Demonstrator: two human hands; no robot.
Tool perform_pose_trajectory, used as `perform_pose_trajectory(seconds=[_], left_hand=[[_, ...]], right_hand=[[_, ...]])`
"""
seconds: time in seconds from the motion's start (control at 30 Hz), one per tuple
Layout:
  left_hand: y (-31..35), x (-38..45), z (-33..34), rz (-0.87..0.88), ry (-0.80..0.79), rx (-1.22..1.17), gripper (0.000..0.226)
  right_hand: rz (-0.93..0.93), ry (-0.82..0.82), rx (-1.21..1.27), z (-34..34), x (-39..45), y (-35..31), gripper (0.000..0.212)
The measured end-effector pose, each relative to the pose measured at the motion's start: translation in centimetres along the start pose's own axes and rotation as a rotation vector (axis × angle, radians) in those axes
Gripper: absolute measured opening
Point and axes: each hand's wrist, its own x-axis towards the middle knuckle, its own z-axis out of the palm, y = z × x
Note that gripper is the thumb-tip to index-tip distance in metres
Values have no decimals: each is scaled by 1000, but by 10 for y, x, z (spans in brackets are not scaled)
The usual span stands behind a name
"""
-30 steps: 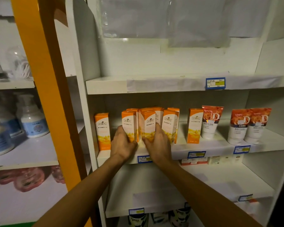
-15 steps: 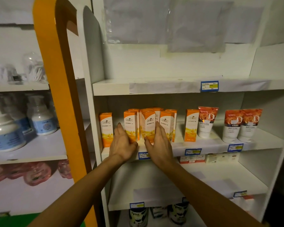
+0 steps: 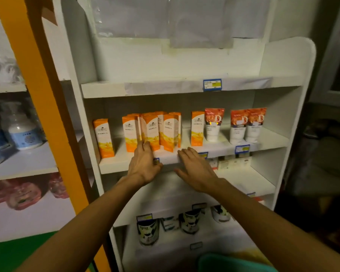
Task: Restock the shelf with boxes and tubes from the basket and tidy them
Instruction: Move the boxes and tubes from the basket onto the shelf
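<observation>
Restock well along: my shelf row is mostly filled, and I am tidying the box cluster.

The white shelf (image 3: 220, 149) I am working on already carries most of its stock: a tight cluster of orange boxes (image 3: 152, 129) stands in the middle, one lone orange box (image 3: 103, 137) well apart at the left end, another single box (image 3: 197, 128) beside three upright tubes (image 3: 238, 125) on the right. The gaps between boxes are left to close, I judge. The teal basket (image 3: 234, 264) shows only its rim at the bottom, so I cannot tell what remains inside. My left hand (image 3: 143, 163) has a loose, open grip, fingertips touching the foot of the front boxes; my right hand (image 3: 195, 167) is open and flat by the shelf edge, holding nothing.
</observation>
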Motion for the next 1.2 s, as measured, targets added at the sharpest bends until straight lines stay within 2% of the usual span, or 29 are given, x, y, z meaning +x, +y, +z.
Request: perform_pose_trajectory(seconds=[0.07, 0.2, 0.37, 0.5, 0.67, 0.93, 1.2], left_hand=[[13, -6, 12, 37, -41, 43, 76], [34, -17, 32, 77, -144, 124, 82], [59, -21, 50, 177, -273, 132, 83], [81, -36, 80, 260, -363, 183, 88], [96, -58, 133, 376, -508, 270, 84], [96, -117, 244, 418, -788, 327, 90], [95, -158, 357, 458, -1026, 296, 80]], right_hand=[[15, -89, -82, -1, -17, 18, 71], [89, -134, -112, -5, -40, 41, 75], [122, -131, -97, -12, -64, 63, 72], [191, -224, -137, -13, -97, 92, 69], [315, -295, -109, -3, -143, 130, 67], [486, -458, -81, 69, -238, 190, 71], [617, -647, -4, 154, -313, 241, 70]])
